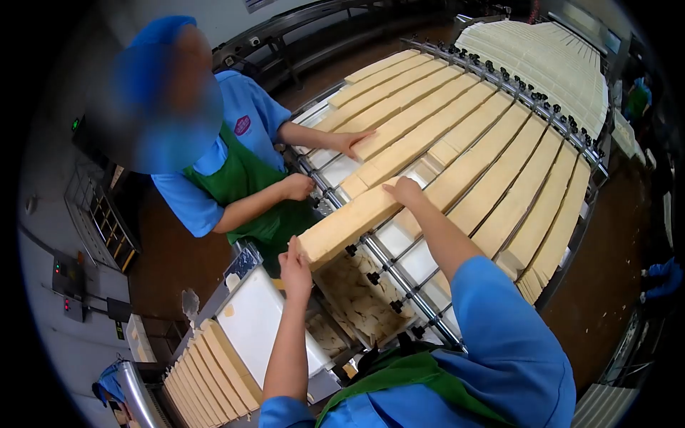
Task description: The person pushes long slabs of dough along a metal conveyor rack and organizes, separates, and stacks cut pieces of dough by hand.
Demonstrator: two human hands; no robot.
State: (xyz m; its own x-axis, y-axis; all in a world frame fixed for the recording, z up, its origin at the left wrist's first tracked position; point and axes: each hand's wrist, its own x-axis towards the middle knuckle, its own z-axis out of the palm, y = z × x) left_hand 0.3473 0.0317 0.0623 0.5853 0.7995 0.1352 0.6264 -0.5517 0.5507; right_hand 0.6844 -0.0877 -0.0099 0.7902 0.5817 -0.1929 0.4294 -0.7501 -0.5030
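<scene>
A long pale-yellow block (348, 222), its exact kind unclear, spans between my two hands above the near rail of the conveyor. My left hand (295, 269) grips its near left end, thumb up along the end face. At the far right end, my right hand (404, 191) wraps over the block's top edge. Beyond it, similar long strips (492, 157) lie side by side in rows on the conveyor. Short cut pieces (441, 153) sit in one row just past my right hand.
Across from me stands a co-worker in blue with a green apron (246, 171); one hand (354, 143) rests by a strip. Below the block is a bin of scraps (364, 296). A white board (260, 321) and more upright strips (210, 371) are at lower left. A metal rail (407, 285) runs nearby.
</scene>
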